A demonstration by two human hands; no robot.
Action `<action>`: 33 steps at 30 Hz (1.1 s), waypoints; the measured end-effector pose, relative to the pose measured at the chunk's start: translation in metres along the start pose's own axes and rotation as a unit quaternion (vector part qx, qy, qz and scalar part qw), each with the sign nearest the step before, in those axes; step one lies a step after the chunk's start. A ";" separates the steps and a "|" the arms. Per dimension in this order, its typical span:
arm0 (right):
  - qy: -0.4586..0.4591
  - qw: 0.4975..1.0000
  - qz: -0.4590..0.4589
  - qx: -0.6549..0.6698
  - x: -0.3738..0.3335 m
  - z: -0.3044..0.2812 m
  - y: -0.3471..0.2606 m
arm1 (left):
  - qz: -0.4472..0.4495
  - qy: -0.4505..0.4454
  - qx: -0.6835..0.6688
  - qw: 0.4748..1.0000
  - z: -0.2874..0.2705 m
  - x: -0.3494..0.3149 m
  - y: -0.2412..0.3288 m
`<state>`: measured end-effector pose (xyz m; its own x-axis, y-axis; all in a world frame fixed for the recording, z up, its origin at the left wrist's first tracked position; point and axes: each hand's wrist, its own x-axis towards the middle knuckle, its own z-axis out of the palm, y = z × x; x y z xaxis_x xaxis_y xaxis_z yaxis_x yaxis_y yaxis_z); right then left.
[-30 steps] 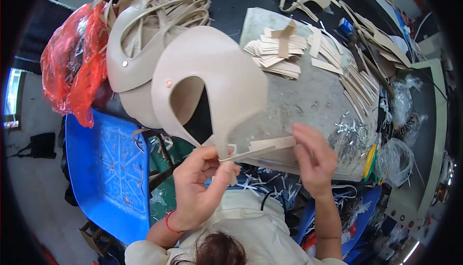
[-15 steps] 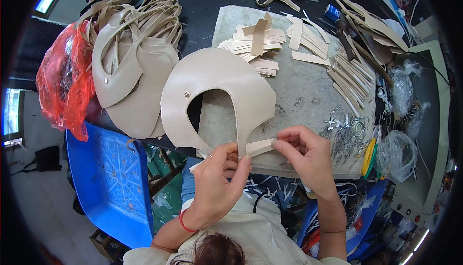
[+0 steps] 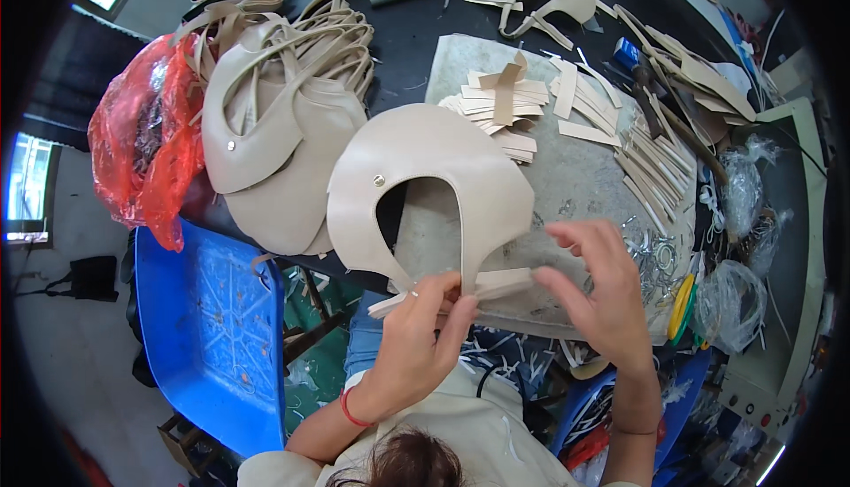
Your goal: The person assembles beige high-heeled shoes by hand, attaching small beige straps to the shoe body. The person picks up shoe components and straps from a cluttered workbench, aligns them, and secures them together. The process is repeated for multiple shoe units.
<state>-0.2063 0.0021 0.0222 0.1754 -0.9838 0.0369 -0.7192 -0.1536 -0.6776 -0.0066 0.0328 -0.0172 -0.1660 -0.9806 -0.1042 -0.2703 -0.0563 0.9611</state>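
The left hand [image 3: 412, 354] pinched a narrow beige strip [image 3: 460, 290] at the lower edge of a large beige leather piece [image 3: 434, 177], its grip clamped on the strip with thumb and fingers closed over it; the right hand [image 3: 598, 301] hovered just beside the strip's right end, its grip apart, fingers spread and holding nothing; whether its fingertips touched the strip could not be told. The leather piece was a rounded collar-like shape with a deep cut-out and a small metal stud near its inner edge; it lay partly on a grey mat [image 3: 575, 195] on the dark surface [image 3: 407, 53], its two lower tips reaching toward the hands at the surface's near edge. Behind it on the mat sat a stack of short beige strips [image 3: 496, 102], and more long strips [image 3: 655, 177] lay fanned to the right. To the left, a pile of similar leather pieces [image 3: 274, 142] with tangled straps rested on the surface, touching a red plastic bag [image 3: 142, 150] at its far left. A blue plastic chair [image 3: 208, 336] stood below the surface at the left; clear plastic bags [image 3: 735, 292] lay at the right edge.
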 end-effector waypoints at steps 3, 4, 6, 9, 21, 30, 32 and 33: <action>-0.116 0.987 -0.102 0.054 0.007 0.003 -0.015 | 0.028 0.028 -0.034 0.999 -0.008 -0.013 0.001; -0.133 0.982 -0.101 0.084 0.008 0.010 -0.017 | 0.042 0.031 -0.024 0.998 -0.011 -0.016 -0.001; -0.227 0.957 -0.074 0.166 0.012 0.017 -0.015 | 0.057 0.047 -0.017 0.997 -0.014 -0.021 0.000; -0.203 0.940 -0.134 0.239 0.011 0.022 -0.020 | 0.111 0.074 0.021 0.991 -0.017 -0.024 0.007; 0.198 0.911 0.159 0.326 -0.041 -0.039 0.047 | 0.456 0.081 0.275 0.843 0.047 0.246 0.093; 0.232 0.964 0.050 -0.122 -0.018 -0.083 0.105 | 0.365 0.073 0.481 0.794 0.062 0.338 0.040; 0.255 0.950 0.011 -0.182 0.011 -0.087 0.131 | 0.402 0.066 0.433 0.804 0.040 0.319 0.067; 0.269 0.940 -0.017 -0.211 0.024 -0.090 0.142 | 0.397 0.055 0.409 0.820 0.028 0.303 0.085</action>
<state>-0.3653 -0.0513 -0.0071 -0.0798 -0.8646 0.4961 -0.9420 -0.0972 -0.3211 -0.1068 -0.2635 0.0262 -0.5228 -0.6610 0.5383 -0.6720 0.7081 0.2169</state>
